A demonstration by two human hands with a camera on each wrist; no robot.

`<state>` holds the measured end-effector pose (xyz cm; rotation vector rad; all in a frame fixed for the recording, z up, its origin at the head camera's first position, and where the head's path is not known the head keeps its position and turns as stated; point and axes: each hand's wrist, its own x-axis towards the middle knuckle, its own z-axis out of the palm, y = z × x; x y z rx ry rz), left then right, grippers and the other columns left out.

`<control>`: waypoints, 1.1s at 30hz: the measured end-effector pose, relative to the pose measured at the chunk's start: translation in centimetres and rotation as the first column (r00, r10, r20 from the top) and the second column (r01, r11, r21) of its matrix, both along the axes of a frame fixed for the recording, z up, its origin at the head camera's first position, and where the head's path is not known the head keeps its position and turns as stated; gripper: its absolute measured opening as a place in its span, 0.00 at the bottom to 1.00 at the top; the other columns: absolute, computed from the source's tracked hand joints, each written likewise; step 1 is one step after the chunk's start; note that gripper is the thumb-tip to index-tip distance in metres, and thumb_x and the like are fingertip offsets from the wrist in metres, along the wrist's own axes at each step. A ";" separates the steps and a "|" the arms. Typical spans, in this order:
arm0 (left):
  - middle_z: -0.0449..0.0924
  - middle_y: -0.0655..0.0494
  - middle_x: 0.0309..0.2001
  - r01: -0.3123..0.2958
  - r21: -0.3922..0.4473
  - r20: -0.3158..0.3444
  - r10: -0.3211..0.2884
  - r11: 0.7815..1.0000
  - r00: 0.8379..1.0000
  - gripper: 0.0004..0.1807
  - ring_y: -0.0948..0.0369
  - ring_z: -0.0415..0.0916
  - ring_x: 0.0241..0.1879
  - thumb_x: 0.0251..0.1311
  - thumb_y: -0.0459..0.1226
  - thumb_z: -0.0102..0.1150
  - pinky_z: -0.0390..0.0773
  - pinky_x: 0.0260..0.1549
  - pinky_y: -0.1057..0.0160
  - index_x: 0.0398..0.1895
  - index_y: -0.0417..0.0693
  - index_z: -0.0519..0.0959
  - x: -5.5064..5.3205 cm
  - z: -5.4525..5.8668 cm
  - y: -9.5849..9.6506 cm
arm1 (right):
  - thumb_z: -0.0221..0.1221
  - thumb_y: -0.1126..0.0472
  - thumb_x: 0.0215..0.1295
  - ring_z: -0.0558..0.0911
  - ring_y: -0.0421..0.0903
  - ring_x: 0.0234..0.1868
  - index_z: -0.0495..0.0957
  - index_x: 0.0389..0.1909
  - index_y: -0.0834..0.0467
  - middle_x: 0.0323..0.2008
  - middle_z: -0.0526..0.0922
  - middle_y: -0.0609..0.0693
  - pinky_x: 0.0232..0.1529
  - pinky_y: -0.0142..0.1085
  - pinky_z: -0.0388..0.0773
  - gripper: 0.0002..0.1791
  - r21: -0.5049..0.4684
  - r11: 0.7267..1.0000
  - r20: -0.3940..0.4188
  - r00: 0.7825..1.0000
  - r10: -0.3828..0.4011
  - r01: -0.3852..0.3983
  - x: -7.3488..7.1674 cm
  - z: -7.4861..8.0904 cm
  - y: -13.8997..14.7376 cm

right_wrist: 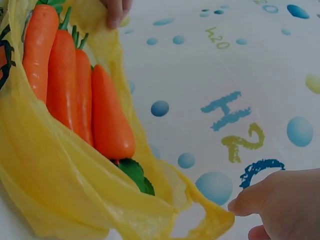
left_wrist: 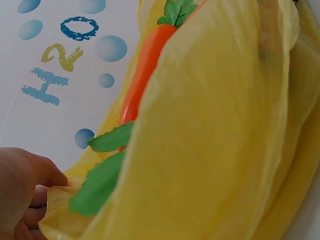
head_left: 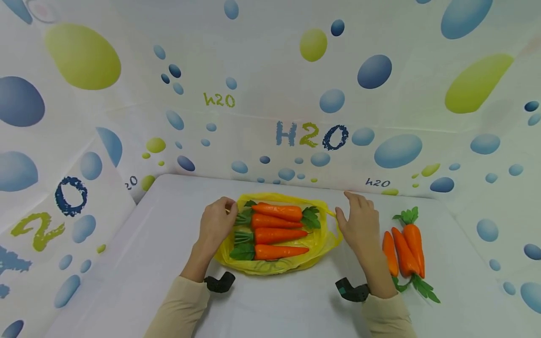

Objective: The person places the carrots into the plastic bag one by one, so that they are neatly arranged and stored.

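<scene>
A yellow plastic bag [head_left: 270,268] lies spread in the middle of the table, with several orange carrots [head_left: 281,235] in a row inside it. Most of their green leaves point left; the top carrot's leaves point right. My left hand [head_left: 217,220] pinches the bag's left edge between thumb and fingers, also visible in the left wrist view. At the other side, my right hand [head_left: 359,225] holds the tip of the bag's loop handle [right_wrist: 217,220], which is drawn out toward it. In the right wrist view the thumb and fingertips are right at that tip.
Three more carrots [head_left: 405,251] with green leaves lie on the white table [head_left: 296,310], right of my right forearm. A white backdrop [head_left: 270,70] with blue and green drops and H2O lettering rises behind. Both wrists wear small black cameras [head_left: 220,282].
</scene>
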<state>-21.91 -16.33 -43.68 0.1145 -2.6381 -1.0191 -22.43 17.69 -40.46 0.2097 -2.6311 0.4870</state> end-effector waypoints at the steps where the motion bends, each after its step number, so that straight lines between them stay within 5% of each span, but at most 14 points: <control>1: 0.87 0.44 0.37 0.000 0.000 -0.001 0.000 1.000 1.000 0.15 0.56 0.79 0.27 0.69 0.40 0.53 0.80 0.26 0.61 0.45 0.38 0.82 0.0 0.0 0.0 | 0.61 0.57 0.67 0.74 0.67 0.56 0.71 0.64 0.66 0.60 0.76 0.68 0.56 0.63 0.73 0.28 0.005 1.000 0.005 1.000 -0.011 0.011 0.1 0.0 0.2; 10: 0.87 0.45 0.36 0.008 0.002 0.000 -0.008 1.000 1.000 0.14 0.56 0.80 0.27 0.68 0.40 0.53 0.79 0.25 0.62 0.44 0.38 0.82 -0.1 0.3 0.0 | 0.57 0.56 0.69 0.73 0.70 0.57 0.70 0.64 0.67 0.59 0.75 0.70 0.55 0.65 0.73 0.27 -0.014 0.991 0.064 0.989 -0.134 0.135 0.5 0.2 1.7; 17: 0.87 0.45 0.37 0.008 -0.006 -0.005 -0.008 1.000 1.000 0.15 0.56 0.80 0.28 0.69 0.40 0.53 0.79 0.25 0.62 0.44 0.38 0.83 0.0 0.3 -0.1 | 0.54 0.55 0.71 0.70 0.69 0.58 0.64 0.69 0.68 0.64 0.69 0.73 0.59 0.63 0.72 0.31 -0.006 0.976 0.209 0.955 -0.210 0.216 0.3 0.4 2.7; 24: 0.87 0.45 0.36 0.012 -0.001 -0.015 -0.012 1.000 1.000 0.14 0.56 0.79 0.27 0.68 0.40 0.53 0.78 0.24 0.62 0.44 0.38 0.83 0.1 0.2 -0.1 | 0.55 0.55 0.70 0.71 0.72 0.54 0.64 0.67 0.71 0.61 0.69 0.75 0.55 0.65 0.72 0.32 0.034 0.959 0.235 0.931 -0.280 0.280 0.0 -0.7 3.8; 33: 0.87 0.45 0.36 0.011 0.000 -0.005 -0.011 1.000 1.000 0.14 0.58 0.78 0.25 0.69 0.40 0.53 0.77 0.23 0.64 0.44 0.38 0.83 0.1 0.2 0.0 | 0.55 0.55 0.69 0.65 0.74 0.59 0.60 0.69 0.72 0.62 0.65 0.77 0.59 0.69 0.68 0.35 0.065 0.927 0.377 0.851 -0.365 0.368 -0.2 -1.9 4.5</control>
